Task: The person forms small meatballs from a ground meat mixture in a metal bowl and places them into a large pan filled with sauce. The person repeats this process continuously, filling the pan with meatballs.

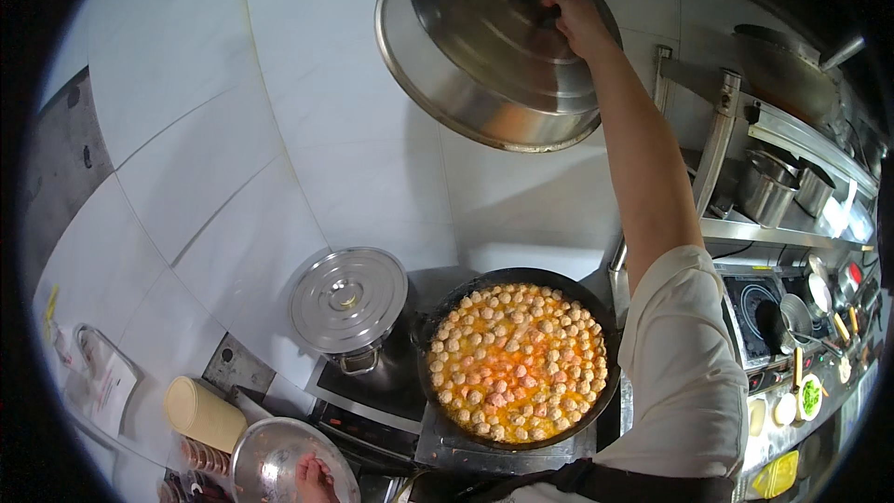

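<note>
High up in the head view, my right hand is closed round the handle of a large domed metal lid, tilted well above the stove. Below it a wide black pan holds many round meatballs in orange, oily broth. My left hand shows at the lower edge, in front of a shiny metal bowl. Its fingers are curled in, and what they hold, if anything, cannot be made out. A lidded steel stockpot stands left of the pan.
A stack of beige paper cups or tubs lies left of the bowl. White tiled wall rises behind the stove. On the right, a shelf carries steel pots; below it are a round burner, ladles and a bowl of chopped greens.
</note>
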Motion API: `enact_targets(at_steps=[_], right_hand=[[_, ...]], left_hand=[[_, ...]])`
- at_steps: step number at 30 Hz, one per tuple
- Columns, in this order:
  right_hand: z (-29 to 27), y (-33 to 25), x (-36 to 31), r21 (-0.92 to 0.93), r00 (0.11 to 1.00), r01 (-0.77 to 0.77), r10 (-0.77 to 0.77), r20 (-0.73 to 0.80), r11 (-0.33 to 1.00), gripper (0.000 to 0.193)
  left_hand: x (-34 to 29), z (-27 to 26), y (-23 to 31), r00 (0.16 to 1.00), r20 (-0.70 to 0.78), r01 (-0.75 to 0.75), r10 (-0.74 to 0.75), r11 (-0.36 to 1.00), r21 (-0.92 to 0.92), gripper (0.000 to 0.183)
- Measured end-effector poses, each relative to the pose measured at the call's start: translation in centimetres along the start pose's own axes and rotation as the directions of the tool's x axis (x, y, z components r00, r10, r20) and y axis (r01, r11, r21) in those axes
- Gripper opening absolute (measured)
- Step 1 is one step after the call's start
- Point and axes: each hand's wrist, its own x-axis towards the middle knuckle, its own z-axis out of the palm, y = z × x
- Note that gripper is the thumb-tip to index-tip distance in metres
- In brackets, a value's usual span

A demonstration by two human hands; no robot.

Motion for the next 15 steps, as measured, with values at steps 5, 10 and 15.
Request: enact_targets(at_steps=[5, 10, 15], right_hand=[[0.4, -0.6, 0.6, 0.254, 0.999, -0.018, 0.029, -0.04, 0.967, 0.02], [-0.3, -0.9, 2.1, 0.269, 0.987, -0.074, 0.11, -0.119, 0.96, 0.02], [-0.8, -1.5, 2.6, 0.329, 1.0, 0.012, -0.006, -0.018, 0.944, 0.019]], left_hand=[[-0.8, -1.9, -0.1, 0.998, -0.02, -0.063, 0.062, 0.997, -0.054, 0.021], [-1.2, -3.4, -0.6, 0.993, -0.106, -0.06, 0.054, 0.997, -0.056, 0.019], [-0.3, -3.6, -1.0, 0.989, -0.142, -0.059, 0.051, 0.997, -0.049, 0.02]])
